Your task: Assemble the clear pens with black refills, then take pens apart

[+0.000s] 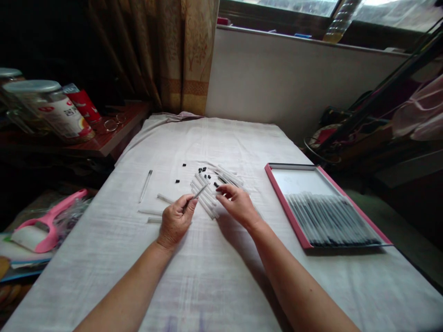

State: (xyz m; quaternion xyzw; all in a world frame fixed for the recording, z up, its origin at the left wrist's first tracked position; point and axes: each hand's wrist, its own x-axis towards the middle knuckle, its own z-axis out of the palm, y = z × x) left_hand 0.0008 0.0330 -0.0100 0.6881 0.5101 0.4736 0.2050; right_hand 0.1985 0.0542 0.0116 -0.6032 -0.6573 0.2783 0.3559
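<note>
My left hand (176, 217) is closed around a thin clear pen tube (200, 192), which points up and right toward a loose pile of clear tubes (207, 191) on the white cloth. My right hand (235, 202) rests at the right edge of that pile, its fingers pinched on a small black cap that I can barely make out. Several small black caps (204, 173) lie scattered just beyond the pile. To the right, a pink-rimmed tray (277, 191) holds a row of several finished pens (328, 221).
Single clear tubes (146, 184) lie apart on the cloth, left of the pile. Jars (55, 110) and glasses stand on a red-brown shelf at the left. A pink lint roller (44, 226) lies below it. A curtain and white wall are behind.
</note>
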